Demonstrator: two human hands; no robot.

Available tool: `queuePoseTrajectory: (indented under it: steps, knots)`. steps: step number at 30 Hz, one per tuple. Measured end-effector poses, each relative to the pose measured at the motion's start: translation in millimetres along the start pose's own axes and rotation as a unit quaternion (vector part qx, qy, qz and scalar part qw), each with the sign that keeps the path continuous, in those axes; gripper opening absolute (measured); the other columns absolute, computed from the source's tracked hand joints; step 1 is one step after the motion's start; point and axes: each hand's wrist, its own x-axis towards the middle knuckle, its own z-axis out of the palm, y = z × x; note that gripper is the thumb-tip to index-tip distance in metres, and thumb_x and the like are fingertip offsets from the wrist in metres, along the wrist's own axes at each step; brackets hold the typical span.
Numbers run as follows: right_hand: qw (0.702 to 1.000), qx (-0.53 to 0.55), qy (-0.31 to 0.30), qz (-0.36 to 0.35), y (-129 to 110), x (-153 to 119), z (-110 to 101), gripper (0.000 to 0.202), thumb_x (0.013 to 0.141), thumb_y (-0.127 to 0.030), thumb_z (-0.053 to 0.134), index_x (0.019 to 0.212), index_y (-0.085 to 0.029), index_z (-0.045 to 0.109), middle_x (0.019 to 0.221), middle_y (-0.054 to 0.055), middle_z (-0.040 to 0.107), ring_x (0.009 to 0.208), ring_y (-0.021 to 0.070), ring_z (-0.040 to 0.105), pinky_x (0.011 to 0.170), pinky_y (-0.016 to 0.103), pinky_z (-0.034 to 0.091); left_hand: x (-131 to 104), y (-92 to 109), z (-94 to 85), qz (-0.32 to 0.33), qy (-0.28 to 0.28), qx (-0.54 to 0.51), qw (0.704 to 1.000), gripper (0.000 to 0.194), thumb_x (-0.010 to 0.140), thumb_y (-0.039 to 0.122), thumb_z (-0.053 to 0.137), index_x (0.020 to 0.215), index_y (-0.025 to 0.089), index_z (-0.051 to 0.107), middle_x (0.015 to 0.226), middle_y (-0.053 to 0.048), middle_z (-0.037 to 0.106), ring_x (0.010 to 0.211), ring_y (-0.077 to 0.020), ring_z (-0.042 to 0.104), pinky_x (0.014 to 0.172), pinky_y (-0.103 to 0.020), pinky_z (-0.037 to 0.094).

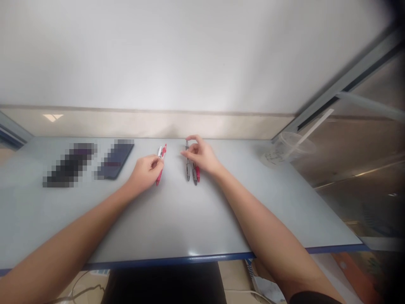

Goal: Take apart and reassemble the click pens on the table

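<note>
On the left, my left hand (147,169) is closed, its thumb and fingers pinched at a red pen (158,177). A silver-white pen tip (159,150) shows beside the red one above my fingers. My right hand (202,156) hovers over a small row of pens, thumb and index finger spread apart. Its thumb crosses over a grey pen (188,171). Right of that lie a second grey pen (195,177) and a red pen (198,174), their upper parts hidden under my hand.
A dark phone (118,162) and a pixelated dark object (70,165) lie left on the pale table (164,228). At the right edge stands a clear plastic cup (280,150) with a straw. A white wall (152,55) rises behind; a glass panel borders the right.
</note>
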Motion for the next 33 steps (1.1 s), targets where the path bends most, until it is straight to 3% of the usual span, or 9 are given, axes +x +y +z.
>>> queuePoseTrajectory:
  steps: [13,19,25,29,33]
  knots:
    - [0.998,0.063,0.001,0.009,-2,0,0,0.032,0.083,-0.043,0.074,0.101,-0.025,0.055,0.06,-0.008,0.056,0.046,0.0122,0.049,0.048,0.027,0.044,-3,3,-0.9,0.001,-0.006,-0.015,1.0,0.033,0.089,0.026,0.049,0.057,0.022,0.046,0.052,0.003,0.048,0.054,-0.014,0.045,0.057,-0.029,0.034]
    - [0.999,0.028,0.022,0.008,0,2,3,0.031,0.086,-0.047,0.07,0.103,-0.025,0.057,0.059,-0.008,0.056,0.045,0.0134,0.05,0.048,0.027,0.042,-4,4,-0.9,0.013,0.002,-0.002,1.0,0.034,0.091,0.029,0.05,0.058,0.021,0.045,0.057,0.002,0.049,0.055,-0.0138,0.045,0.058,-0.03,0.034]
    - [0.986,-0.148,0.06,-0.048,17,5,3,0.037,0.095,-0.039,0.061,0.128,-0.022,0.06,0.072,-0.002,0.063,0.068,0.0203,0.06,0.071,0.033,0.049,-5,3,1.2,0.022,-0.01,0.001,1.0,0.035,0.092,0.032,0.05,0.059,0.021,0.047,0.058,0.002,0.047,0.055,-0.0136,0.044,0.057,-0.03,0.035]
    - [0.954,-0.275,0.065,-0.102,28,8,4,0.024,0.097,-0.033,0.059,0.113,-0.019,0.068,0.091,0.01,0.071,0.1,0.0297,0.059,0.092,0.042,0.048,-5,4,0.8,0.006,-0.016,-0.009,1.0,0.035,0.093,0.034,0.049,0.06,0.021,0.049,0.056,0.003,0.045,0.054,-0.0137,0.043,0.056,-0.03,0.034]
    - [0.939,-0.326,0.039,-0.105,33,9,3,0.022,0.098,-0.034,0.059,0.108,-0.018,0.071,0.105,0.013,0.072,0.108,0.0319,0.056,0.102,0.047,0.044,-6,4,0.1,0.002,-0.016,-0.014,1.0,0.036,0.094,0.035,0.049,0.061,0.022,0.047,0.054,0.004,0.043,0.052,-0.0132,0.041,0.055,-0.029,0.034]
